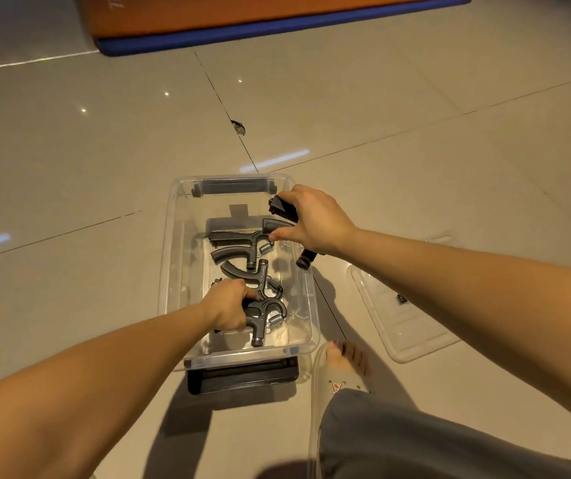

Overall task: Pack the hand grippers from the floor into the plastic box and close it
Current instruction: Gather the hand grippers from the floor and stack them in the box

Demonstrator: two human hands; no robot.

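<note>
Left hand (227, 305): fingers curled round hand gripper (264, 318) at near end inside clear plastic box (170, 271). Right hand (315, 219): grasps second gripper (282, 206) above box's far-right rim. Two loose grippers (239, 247) lie inside. Lid (405, 326) on tiled floor, right.

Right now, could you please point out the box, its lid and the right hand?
box (173, 257): head view, left wall.
lid (408, 326): head view, flat middle.
right hand (315, 219): head view, back of the hand.

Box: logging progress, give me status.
Left hand grips near gripper in box. Right hand holds second gripper over far corner. Lid off, lying right of box. Nothing blocking.
</note>
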